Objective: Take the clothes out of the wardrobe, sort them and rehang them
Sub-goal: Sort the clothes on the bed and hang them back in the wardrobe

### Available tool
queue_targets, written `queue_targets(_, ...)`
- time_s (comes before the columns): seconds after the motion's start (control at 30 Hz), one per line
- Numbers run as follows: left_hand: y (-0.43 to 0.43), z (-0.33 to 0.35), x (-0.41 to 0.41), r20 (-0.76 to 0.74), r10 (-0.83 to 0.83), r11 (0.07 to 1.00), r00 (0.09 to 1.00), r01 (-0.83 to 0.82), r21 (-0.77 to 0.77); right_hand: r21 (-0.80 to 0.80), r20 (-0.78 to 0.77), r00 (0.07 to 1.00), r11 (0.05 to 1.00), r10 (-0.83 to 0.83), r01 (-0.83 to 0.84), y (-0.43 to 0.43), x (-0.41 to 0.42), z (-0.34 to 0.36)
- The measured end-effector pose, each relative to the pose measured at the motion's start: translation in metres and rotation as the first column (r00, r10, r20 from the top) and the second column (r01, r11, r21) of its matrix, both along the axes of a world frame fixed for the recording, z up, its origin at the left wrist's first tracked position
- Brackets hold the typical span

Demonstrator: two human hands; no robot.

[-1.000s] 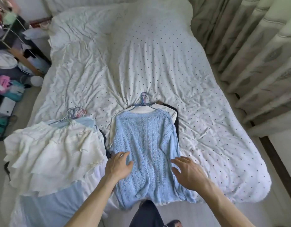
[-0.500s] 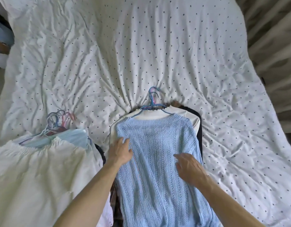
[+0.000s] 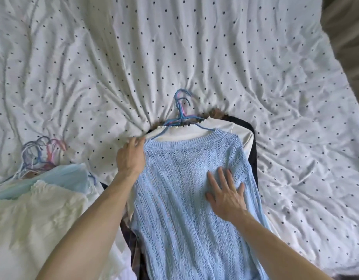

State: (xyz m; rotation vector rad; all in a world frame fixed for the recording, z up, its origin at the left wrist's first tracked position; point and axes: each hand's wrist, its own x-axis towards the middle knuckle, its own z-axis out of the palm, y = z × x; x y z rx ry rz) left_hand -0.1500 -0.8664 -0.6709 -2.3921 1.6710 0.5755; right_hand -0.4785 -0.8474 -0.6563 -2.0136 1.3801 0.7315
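Sweater place: the blue sweater lies flat on top of a pile of clothes on the bed, toward 6 o'clock in view.
How it feels: it looks soft, light and floppy. It is full of little holes, so fingers could snag it.
Where to hold: I would take the hanger hooks at its 12 o'clock end, or both shoulders.
Which way: the neck points to 12 o'clock. The long line runs from 12 to 6.
Left grip: at the sweater's 10 o'clock shoulder, fingers bent. I cannot tell if it pinches cloth.
Right grip: flat and spread out, pressing on the sweater's 3 o'clock side.
Other pile: white clothes at 8 o'clock.
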Motion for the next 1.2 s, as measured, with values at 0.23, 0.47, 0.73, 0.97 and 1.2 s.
queue_targets(0.23, -0.011, 0.01, -0.01, 0.009, 0.074, 0.989, 0.997, -0.074, 0.129, 0.07, 0.012, 0.999, 0.997, 0.04, -0.041, -0.013, -0.011, 0.01)
queue_targets(0.47, 0.004, 0.04, -0.023, -0.313, 0.345, 0.937, 0.885, -0.308, 0.162, 0.105, 0.063, 0.998, 0.994, -0.028, 0.021, -0.012, -0.014, 0.036)
queue_targets(0.73, 0.082, 0.156, -0.12, -0.512, 0.338, 0.87, 0.79, -0.469, -0.151, 0.18, 0.311, 0.846, 0.901, -0.433, 0.395, 0.02, -0.029, 0.133)
queue_targets(0.97, 0.163, 0.225, -0.245, -0.553, -0.098, 0.964, 0.828, -0.06, -0.26, 0.327, 0.548, 0.321, 0.551, -0.772, 0.767, 0.072, -0.07, 0.231)
queue_targets(1.2, 0.202, 0.293, -0.343, -0.547, -0.548, 0.835, 0.633, 0.449, -0.317, 0.292, 0.664, 0.151, 0.44, -0.732, 0.849, 0.162, -0.19, 0.308)
